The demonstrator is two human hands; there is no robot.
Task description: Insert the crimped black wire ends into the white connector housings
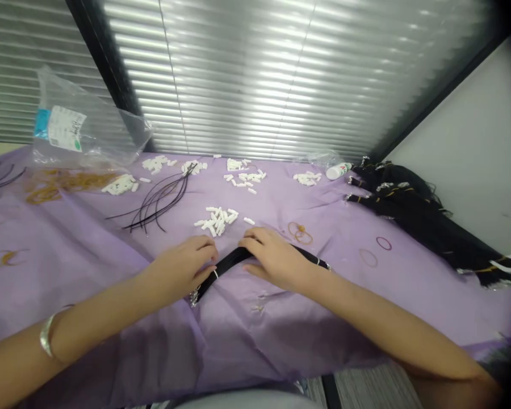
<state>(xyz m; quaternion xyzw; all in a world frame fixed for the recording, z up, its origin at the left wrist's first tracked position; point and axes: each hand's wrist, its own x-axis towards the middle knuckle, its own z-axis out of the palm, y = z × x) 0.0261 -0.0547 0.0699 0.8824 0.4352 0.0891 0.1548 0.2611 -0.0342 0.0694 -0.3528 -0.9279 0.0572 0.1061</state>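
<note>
A bundle of black cords with metal ends lies in a shallow arch on the purple cloth, bound near each end by a white tie. My left hand is at its left part, fingers curled in against the cords beside the tie. Over the middle of the bundle rests my right hand, its fingers bent across the cords and the thumb on the near side. The right end emerges beyond that hand. Just behind the hands sits a pile of small white pieces.
Loose black cords lie at the left, near yellow rubber bands and a clear plastic bag. More white piles line the blinds. Large black cord bundles and a white bottle are at the right. Purple cloth covers the table.
</note>
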